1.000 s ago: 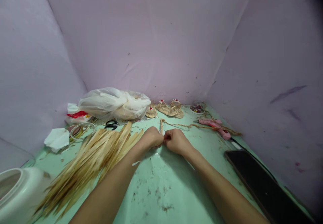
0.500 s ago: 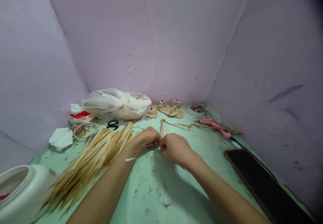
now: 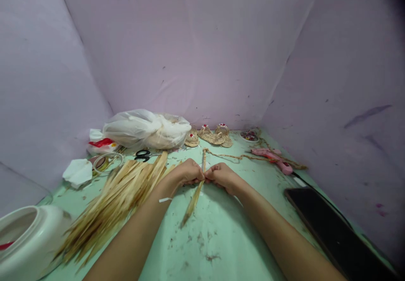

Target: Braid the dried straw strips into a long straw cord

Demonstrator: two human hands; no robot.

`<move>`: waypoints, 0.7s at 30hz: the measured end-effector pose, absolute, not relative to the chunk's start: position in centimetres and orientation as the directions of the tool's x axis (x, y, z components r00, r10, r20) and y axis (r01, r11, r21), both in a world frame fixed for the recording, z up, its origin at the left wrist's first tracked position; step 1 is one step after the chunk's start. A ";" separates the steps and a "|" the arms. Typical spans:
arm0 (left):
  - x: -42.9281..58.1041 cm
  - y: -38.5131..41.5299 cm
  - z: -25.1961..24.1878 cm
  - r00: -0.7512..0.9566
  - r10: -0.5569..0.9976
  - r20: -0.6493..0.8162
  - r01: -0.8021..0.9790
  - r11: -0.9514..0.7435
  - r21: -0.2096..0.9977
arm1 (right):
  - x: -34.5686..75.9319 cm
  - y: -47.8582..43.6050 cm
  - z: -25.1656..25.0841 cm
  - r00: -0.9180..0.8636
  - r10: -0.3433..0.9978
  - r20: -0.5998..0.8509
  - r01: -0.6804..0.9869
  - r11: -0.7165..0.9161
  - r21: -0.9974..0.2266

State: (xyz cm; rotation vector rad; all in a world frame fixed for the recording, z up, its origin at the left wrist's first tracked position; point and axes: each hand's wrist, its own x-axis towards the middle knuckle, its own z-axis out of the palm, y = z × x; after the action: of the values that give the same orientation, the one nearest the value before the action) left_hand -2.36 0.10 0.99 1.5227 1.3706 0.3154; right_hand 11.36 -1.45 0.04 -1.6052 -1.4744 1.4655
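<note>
My left hand and my right hand meet over the middle of the table, fingers pinched on one braided cord of dried plant fibre. From my fingers the cord runs up to a bend on the table and then off to the right. A loose dry leaf strip hangs out below my fingertips toward me. The exact grip is hidden behind my curled fingers. Left of my left forearm lies a bundle of dry leaf strips.
Black scissors, tape rolls and a white plastic bag lie back left. Small woven slippers and a bead dish stand at the back. A pink glue gun and dark phone-like slab are right; a white jar is left.
A leaf strip now shows below my hands, pointing toward me. My right hand has turned and shifted slightly right, its fingertips meeting the left hand's. The left hand has barely moved.
</note>
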 end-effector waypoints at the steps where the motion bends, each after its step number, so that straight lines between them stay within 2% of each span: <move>1: -2.4 0.2 0.9 0.331 0.852 -0.404 0.607 0.135 0.783 | 11.5 -1.3 -0.1 -0.157 0.921 -0.357 0.377 -0.278 -0.884; 5: -3.9 0.6 2.1 0.390 0.827 -0.405 0.663 0.053 0.747 | 12.2 -1.0 -0.4 -0.159 0.913 -0.375 0.362 -0.299 -0.883; 10: -8.8 0.8 6.5 0.138 0.954 -0.267 0.732 0.084 0.677 | 12.7 -0.8 -1.0 -0.228 0.889 -0.396 0.303 -0.322 -0.897; 13: -11.5 0.6 8.3 0.026 0.981 -0.193 0.838 0.084 0.539 | 12.8 -0.7 -1.2 -0.249 0.878 -0.409 0.288 -0.337 -0.897; 17: -11.9 0.5 7.8 0.069 0.962 -0.262 0.941 0.024 0.337 | 12.8 -0.8 -1.1 -0.252 0.876 -0.410 0.289 -0.336 -0.896; 20: -9.9 1.0 5.6 0.127 0.956 -0.266 0.960 -0.051 0.274 | 12.7 -0.8 -1.0 -0.242 0.879 -0.411 0.300 -0.335 -0.893; 21: -9.1 1.2 4.7 0.132 0.970 -0.206 0.954 -0.068 0.290 | 12.7 -0.8 -1.0 -0.241 0.880 -0.410 0.301 -0.334 -0.893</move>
State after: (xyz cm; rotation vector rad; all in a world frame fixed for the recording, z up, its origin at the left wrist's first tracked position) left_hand -9.09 1.20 4.70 2.0646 1.8610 0.0598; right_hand 12.73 -0.77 -1.04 -1.5419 -1.4256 1.6089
